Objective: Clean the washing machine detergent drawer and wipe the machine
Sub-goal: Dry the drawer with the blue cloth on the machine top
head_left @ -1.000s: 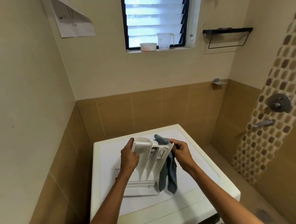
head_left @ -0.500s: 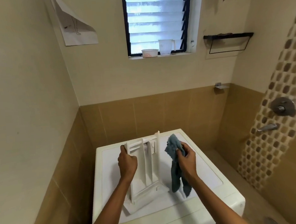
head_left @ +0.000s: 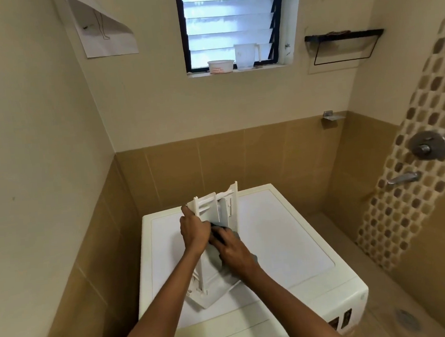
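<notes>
The step in hand looks like the wiping of the detergent drawer, with the machine itself left for afterwards. The drawer is out of its slot and stands on end on the flat top of the washing machine, near the left of the top. Its front panel is down at the near end and its open compartments face the person and slightly right.

The left hand grips the drawer's left wall about halfway up, fingers curled round the edge, steadying it. The right hand holds a grey-blue cloth and presses it into a middle compartment. Its fingers are bunched on the cloth, but the fingertips are hidden where the two hands meet, so exactly how they lie cannot be told.

The drawer is white plastic, long and narrow, with upright dividers and small ribbed fittings at the far, upper end. Any residue in it is too small to make out.

The next move probably calls for drawing the cloth along the channel towards the upper end. The left hand would need to brace against that push, since a drawer balanced on its front panel could tip or slide on the smooth top. The corners by the ribbed fittings will likely need a folded edge of cloth.

On the far windowsill stand a small white tub and a clear measuring jug.
</notes>
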